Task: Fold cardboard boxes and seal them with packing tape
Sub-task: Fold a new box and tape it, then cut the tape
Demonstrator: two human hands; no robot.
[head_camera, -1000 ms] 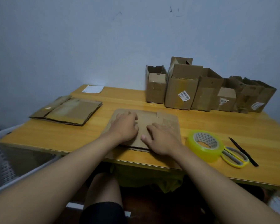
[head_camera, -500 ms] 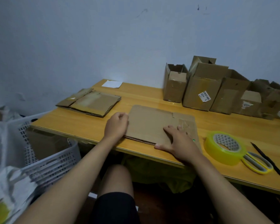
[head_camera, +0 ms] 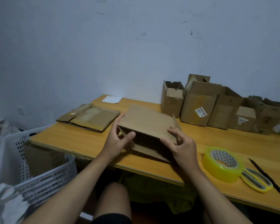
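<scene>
Both hands (head_camera: 115,141) gripping cardboard box (head_camera: 147,123)

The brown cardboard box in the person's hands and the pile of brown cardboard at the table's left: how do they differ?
The brown cardboard box is half opened, its dark inside showing; the pile of flattened brown cardboard lies flat. The box is held, left hand and right hand gripping its near edges; nothing touches the pile. The box is one piece; the pile looks like several layered sheets. Both are plain brown corrugated cardboard on the wooden table.
</scene>
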